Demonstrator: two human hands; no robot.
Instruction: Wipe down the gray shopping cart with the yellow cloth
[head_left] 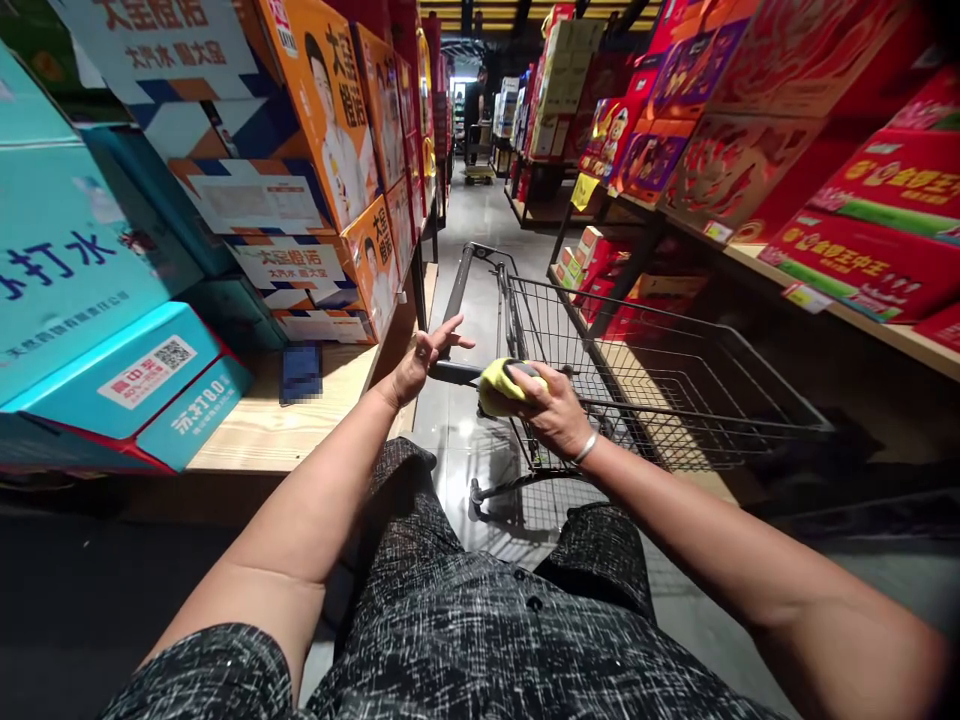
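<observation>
My right hand (559, 408) is wrapped round a yellow-green cloth (493, 392) with a grey side. The cloth is pressed against the dark handle bar (456, 373) of a shopping cart (660, 350). Just left of it, my left hand (426, 362) is at the other end of the bar with its fingers apart and nothing in them; whether it touches the bar I cannot tell. The cart is a black wire one standing sideways in front of my knees, and no goods show in its basket. A pale bracelet (586, 447) circles my right wrist.
On the left, a wooden shelf (247, 430) carries turquoise boxes (60, 250), orange cartons (322, 110) and a blurred dark blue object (301, 373). Red boxes (862, 260) fill the right shelf. Farther down the grey-floored aisle (480, 205), a person (475, 105) stands near a low trolley (478, 175).
</observation>
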